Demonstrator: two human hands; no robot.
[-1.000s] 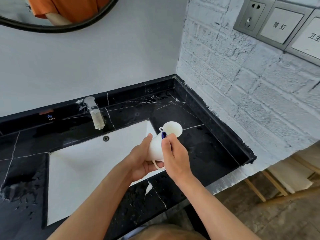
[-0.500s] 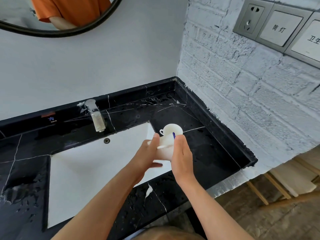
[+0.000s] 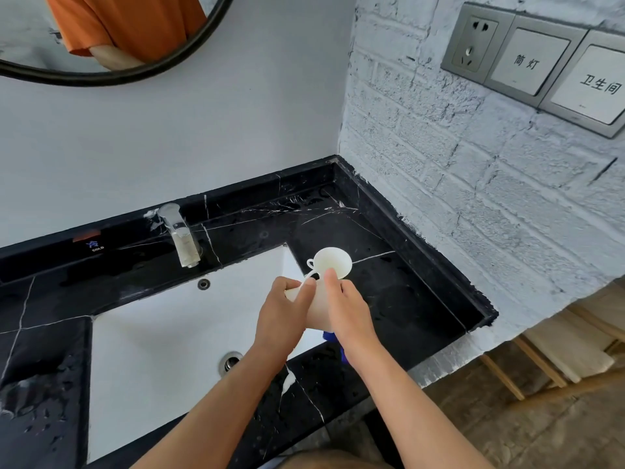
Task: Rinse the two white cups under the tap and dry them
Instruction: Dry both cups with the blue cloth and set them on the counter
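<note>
One white cup stands upright on the black marble counter, just right of the sink, with its handle pointing left. The second white cup is tilted between my hands over the sink's right edge. My left hand grips it from the left, fingers curled over its upper end. My right hand lies against its right side and presses a blue cloth to it. Only a small corner of the cloth shows under my palm. The chrome tap stands behind the sink, with no water running.
The white sink basin has a drain near the front. Water drops lie on the counter at the left. A white brick wall with a socket and switches closes the right side. A round mirror hangs above.
The held cup has been turned between my hands. The blue cloth, earlier near my right fingertips at the cup's top, now shows below my right palm. The counter cup has not moved.
</note>
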